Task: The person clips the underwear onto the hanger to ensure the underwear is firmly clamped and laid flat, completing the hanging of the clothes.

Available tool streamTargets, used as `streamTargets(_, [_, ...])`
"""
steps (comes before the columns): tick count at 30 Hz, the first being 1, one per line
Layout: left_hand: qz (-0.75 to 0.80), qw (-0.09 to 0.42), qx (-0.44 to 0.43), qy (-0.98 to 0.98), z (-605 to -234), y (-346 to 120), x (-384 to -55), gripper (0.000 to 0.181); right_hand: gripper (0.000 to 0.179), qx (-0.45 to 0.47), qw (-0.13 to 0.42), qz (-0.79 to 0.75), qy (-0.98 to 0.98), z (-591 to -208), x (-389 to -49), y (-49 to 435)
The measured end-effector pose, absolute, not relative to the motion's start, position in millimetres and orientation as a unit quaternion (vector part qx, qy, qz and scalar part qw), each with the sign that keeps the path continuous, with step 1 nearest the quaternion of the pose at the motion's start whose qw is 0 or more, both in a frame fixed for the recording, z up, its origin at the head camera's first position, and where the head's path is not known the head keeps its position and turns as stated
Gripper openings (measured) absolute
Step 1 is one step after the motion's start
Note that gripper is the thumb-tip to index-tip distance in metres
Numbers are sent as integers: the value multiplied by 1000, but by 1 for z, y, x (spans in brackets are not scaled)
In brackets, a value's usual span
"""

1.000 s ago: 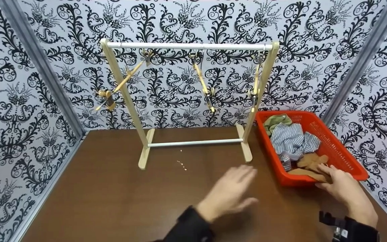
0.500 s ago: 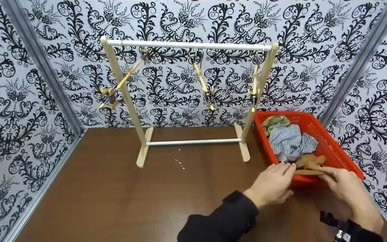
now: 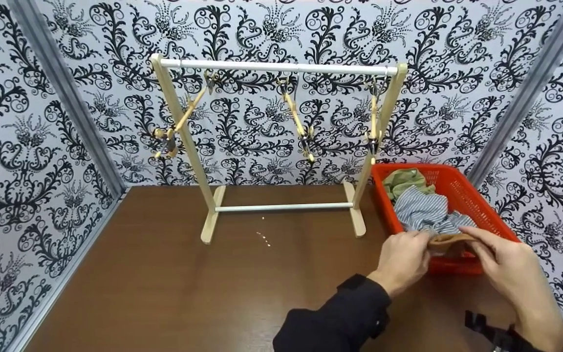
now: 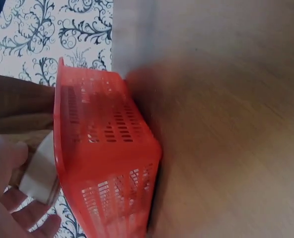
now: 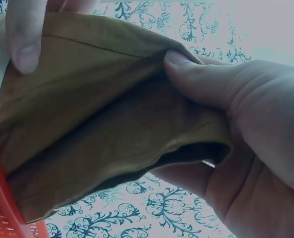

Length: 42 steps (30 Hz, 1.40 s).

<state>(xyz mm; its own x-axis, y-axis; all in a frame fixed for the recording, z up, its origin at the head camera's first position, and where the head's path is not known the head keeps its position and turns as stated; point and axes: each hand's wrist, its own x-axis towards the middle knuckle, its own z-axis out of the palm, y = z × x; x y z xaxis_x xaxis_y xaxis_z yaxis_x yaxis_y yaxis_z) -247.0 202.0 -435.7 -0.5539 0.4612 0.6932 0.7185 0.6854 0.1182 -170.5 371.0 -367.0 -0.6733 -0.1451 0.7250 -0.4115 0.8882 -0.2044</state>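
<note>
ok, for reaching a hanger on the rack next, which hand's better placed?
Left, likely. In the head view the left hand is nearer the rack and its hangers; the right hand is farther away. Both grip the brown cloth, so the left would have to let go first.

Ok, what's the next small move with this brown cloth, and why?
Probably lift the brown cloth clear of the red basket: the left hand and right hand both grip it, but it sits low at the basket's near end.
</note>
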Motion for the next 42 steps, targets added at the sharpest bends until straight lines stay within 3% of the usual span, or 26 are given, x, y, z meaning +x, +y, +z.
streamTargets(9, [-263,299,-371,-839,-429,182,-256,14,34,131,430,193,-872,-358,-162,369])
streamTargets(15, [-344,292,-381,-807,-398,166,-267,17,35,147,437,199,-865,-353,-152,364])
streamTargets(21, [-449,250,-383,-768,-357,146,-266,20,38,171,418,256,-855,-346,-142,353])
streamTargets(28, [-622,149,-352,-684,-323,117,-255,25,47,246,391,289,-838,-345,-145,327])
streamTargets(34, [-678,139,-339,-637,-329,83,-257,25,49,321,363,274,-831,-353,-161,297])
streamTargets(42, [-644,128,-336,-676,-384,9,-268,24,37,417,326,255,-810,-380,-174,235])
